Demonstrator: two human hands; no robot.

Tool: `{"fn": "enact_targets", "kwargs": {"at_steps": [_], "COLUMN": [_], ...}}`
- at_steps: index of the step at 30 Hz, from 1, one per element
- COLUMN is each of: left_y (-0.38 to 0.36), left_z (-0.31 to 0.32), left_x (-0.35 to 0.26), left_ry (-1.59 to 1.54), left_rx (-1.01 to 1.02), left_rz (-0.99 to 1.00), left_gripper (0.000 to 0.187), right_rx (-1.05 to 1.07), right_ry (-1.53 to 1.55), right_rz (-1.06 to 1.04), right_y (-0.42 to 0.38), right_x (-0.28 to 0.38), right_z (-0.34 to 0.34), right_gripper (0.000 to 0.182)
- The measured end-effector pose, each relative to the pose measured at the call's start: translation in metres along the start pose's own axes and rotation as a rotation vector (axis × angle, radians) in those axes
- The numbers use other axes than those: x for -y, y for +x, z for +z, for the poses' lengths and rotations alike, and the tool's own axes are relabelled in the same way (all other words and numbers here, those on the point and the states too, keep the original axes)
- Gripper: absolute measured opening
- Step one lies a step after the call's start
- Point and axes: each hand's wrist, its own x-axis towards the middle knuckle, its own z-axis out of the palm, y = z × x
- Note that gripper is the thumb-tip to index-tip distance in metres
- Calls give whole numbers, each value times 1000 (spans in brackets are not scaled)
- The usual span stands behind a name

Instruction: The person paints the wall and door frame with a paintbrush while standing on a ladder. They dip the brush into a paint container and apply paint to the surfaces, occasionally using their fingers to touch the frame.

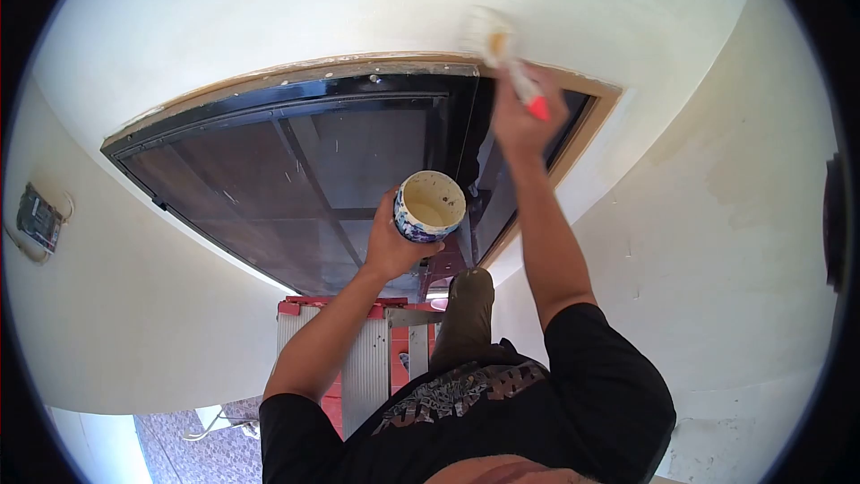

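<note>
My left hand is wrapped around a small paint tub with blue and purple markings, held upright in front of the dark window. Pale cream paint lies inside it, and its inner wall is flecked with dark specks. In my right hand, raised above the window frame, is a paintbrush with a white and red handle, gripped by that handle. The bristles are blurred and overlap the pale wall just above the frame. Wet-looking streaks shine on the wall above the brush.
A dark-framed window with wooden trim spans the middle. Below is a metal stepladder with red parts, over red floor tiles. An open electrical box with loose wires is on the left wall. Side walls curve in on both sides.
</note>
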Motion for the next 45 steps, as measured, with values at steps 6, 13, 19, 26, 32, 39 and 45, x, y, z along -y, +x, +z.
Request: {"fn": "enact_targets", "kwargs": {"at_steps": [6,13,19,26,32,39,45], "left_y": [1,1,-2,1,-1,0,-1], "left_z": [1,2,1,1,2,2,1], "left_x": [5,2,-4,5,-2,-2,-5], "left_ry": [87,46,89,80,89,101,121], "left_rx": [-16,13,23,26,18,39,38], "left_rz": [18,27,8,33,10,10,13], "left_gripper": [108,107,107,108,109,111,108], "right_rx": [-201,-12,107,147,-78,-46,30], "right_ry": [-264,-99,376,100,-163,-146,249], "right_rz": [71,-111,-2,14,78,-57,-25], "right_y": [15,-5,-12,-9,4,4,-17], "right_x": [-40,31,93,21,-39,6,32], "right_z": [-74,17,88,17,-77,-41,25], "right_gripper": [16,18,20,20,20,19,24]}}
